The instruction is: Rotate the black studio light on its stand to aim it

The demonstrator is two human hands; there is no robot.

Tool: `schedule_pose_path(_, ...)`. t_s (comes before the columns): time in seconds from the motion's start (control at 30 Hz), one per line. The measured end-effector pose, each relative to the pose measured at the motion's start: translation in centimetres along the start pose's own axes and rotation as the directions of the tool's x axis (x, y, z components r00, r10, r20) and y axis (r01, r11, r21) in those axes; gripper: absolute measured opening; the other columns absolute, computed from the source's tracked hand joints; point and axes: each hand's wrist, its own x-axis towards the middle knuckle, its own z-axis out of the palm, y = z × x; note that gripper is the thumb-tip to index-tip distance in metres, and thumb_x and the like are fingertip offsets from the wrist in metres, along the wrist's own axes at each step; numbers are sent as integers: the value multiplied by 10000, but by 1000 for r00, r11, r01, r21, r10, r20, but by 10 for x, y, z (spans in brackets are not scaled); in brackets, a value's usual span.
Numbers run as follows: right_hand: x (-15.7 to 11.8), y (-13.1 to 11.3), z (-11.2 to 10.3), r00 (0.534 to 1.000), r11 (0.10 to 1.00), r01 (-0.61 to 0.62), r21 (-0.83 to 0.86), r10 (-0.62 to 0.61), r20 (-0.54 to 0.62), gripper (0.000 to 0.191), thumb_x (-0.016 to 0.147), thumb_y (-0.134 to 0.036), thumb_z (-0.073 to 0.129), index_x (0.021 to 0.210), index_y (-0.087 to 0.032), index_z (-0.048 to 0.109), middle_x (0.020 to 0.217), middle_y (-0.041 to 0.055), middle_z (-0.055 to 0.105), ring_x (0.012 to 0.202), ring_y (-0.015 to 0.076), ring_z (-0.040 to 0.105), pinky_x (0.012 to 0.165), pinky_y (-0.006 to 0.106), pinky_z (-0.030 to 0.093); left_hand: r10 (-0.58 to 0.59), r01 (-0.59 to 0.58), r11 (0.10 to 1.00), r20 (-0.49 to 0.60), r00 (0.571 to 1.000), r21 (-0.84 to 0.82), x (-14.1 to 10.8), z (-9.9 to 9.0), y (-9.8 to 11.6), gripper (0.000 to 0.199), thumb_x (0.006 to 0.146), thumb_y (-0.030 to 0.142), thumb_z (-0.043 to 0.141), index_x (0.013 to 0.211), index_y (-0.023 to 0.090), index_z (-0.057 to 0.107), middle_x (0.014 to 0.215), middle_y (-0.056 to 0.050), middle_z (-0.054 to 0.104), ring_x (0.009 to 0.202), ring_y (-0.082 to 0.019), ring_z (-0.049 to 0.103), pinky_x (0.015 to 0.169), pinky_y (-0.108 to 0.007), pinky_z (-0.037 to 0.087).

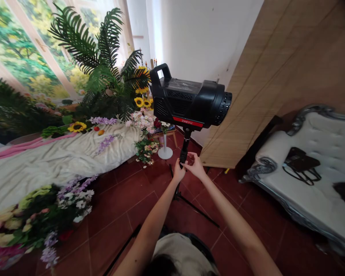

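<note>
A black studio light (186, 99) with a top handle and a red ZHEYU label sits on top of a black light stand (185, 145). My left hand (178, 172) is closed around the stand's pole, just below its dark clamp. From the right, my right hand (196, 167) reaches to the same clamp, its thumb and fingers curled at the fitting. Whatever small part lies between those fingertips is too small to make out. The stand's legs spread over the floor beneath my arms.
Left stands a cream-draped platform (117, 147) with flowers and fruit, beside a large palm plant (100, 57). A white round-based stand (165, 153) is behind the light. At right are a bamboo screen (247, 88) and a white tufted sofa (327, 153) holding a dark bag (301, 163).
</note>
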Motion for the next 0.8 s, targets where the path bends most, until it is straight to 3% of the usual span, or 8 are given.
schedule_pose_path(0.17,4,1,30,997,927,-61,-370,75,22,414,616,-488,710,914,-229,585,897,77,646,889,261,587,756,351,431,20,-20,998,-2,1000,-57,3,-2,-6,346,748,288,592,1051,136,520,1061,-109,606,988,-186,570,915,-352,439)
schedule_pose_path(0.27,6,4,45,990,893,-143,-427,136,-49,338,677,-531,649,828,-231,619,798,83,663,801,253,619,670,309,426,19,-18,997,2,1000,-76,4,-4,-9,415,733,240,590,1120,120,500,1129,-130,585,1055,-208,551,961,-378,413)
schedule_pose_path(0.4,14,11,51,988,934,-153,-323,144,-52,325,715,-544,606,775,-227,648,735,80,672,728,234,633,607,284,430,30,-28,998,27,999,-62,4,-7,-8,539,734,175,570,1246,135,408,1240,-137,527,1146,-218,502,1035,-407,347)
schedule_pose_path(0.53,28,9,44,987,997,-47,-59,55,149,315,687,-515,640,722,-202,646,712,57,667,664,193,615,634,289,474,51,-52,999,56,997,10,4,-12,-4,572,727,148,563,1273,141,391,1271,-138,502,1221,-233,444,1060,-413,320)
schedule_pose_path(0.63,35,1,40,951,992,-75,97,42,306,314,695,-506,638,696,-192,627,685,51,659,616,171,599,637,294,499,69,-71,996,32,997,53,5,-13,0,580,729,148,553,1286,132,394,1293,-146,481,1265,-244,397,1072,-421,306)
schedule_pose_path(0.7,37,-4,41,955,988,-116,104,82,286,305,690,-499,651,655,-200,599,646,45,645,584,164,589,623,291,503,66,-67,996,11,998,61,5,-13,2,575,720,146,558,1277,131,414,1297,-148,479,1266,-251,396,1071,-423,309)
schedule_pose_path(0.8,38,-8,49,990,990,-120,75,114,80,333,675,-512,663,598,-212,541,623,39,626,574,160,581,610,286,501,74,-74,996,4,997,44,6,-13,4,536,706,133,562,1233,137,465,1265,-135,514,1227,-245,442,1058,-412,328)
